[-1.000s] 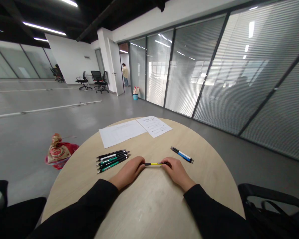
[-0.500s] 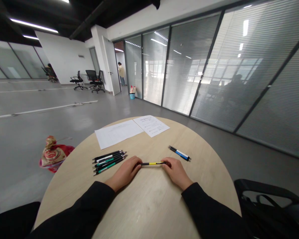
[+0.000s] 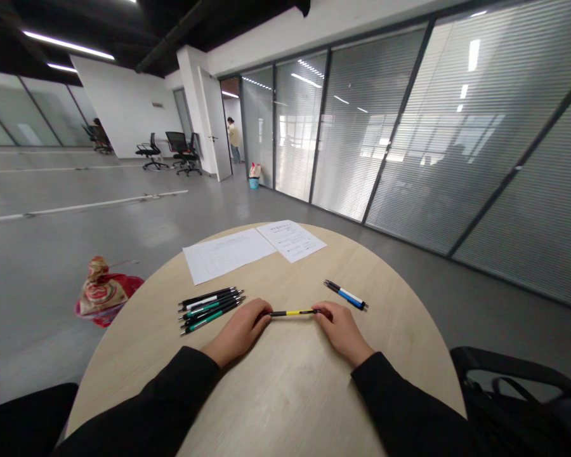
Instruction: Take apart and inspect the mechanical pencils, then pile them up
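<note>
Yellow in its middle and black toward the left, a slim pen [image 3: 293, 312] spans the gap between both hands, low over the pale wooden desk [image 3: 276, 393] or resting on it. Fingers of the left hand [image 3: 240, 331] pinch one end; those of the right hand [image 3: 341, 329], curled inward, pinch the other.

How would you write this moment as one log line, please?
left hand: holds yellow-black pen, one end | right hand: other end | table: more pens, papers
</note>
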{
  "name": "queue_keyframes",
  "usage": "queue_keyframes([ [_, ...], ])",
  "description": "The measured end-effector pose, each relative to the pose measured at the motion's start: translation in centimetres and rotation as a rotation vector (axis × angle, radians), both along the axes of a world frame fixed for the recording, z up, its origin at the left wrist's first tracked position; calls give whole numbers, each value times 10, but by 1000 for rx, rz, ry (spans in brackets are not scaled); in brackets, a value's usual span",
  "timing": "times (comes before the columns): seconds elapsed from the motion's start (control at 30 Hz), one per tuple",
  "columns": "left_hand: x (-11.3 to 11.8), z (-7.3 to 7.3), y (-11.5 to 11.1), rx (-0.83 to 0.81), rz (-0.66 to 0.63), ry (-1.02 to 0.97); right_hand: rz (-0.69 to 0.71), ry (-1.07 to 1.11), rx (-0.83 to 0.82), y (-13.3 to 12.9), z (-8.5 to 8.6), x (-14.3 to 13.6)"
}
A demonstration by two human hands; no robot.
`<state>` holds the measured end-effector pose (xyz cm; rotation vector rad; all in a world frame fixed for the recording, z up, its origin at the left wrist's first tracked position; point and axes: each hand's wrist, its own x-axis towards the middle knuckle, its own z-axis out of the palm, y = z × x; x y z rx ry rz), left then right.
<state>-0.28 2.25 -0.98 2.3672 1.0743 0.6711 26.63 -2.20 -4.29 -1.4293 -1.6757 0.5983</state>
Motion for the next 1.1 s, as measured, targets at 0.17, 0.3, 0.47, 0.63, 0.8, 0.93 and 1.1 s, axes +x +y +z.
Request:
queue_keyframes([
  [0.17,0,-1,1,11,19,19,-12,23,-8,0,0,1],
  [0.3,-1,-2,1,17,29,21,-38,53,-19,0,0,2],
  [0.47,-1,-1,0,19,32,29,-52,62,-31,-1,2,1],
  [0.63,-1,1,-1,24,49,23,-71,77,-27,-2,1,0],
  [0.8,0,3,-3,12,65,17,-64,79,-20,-2,2,0],
  [0.93,0,5,-3,8,83,24,-66,88,-30,-1,0,1],
  [1.1,0,7,-4,6,65,32,-56,95,-31,0,-1,1],
])
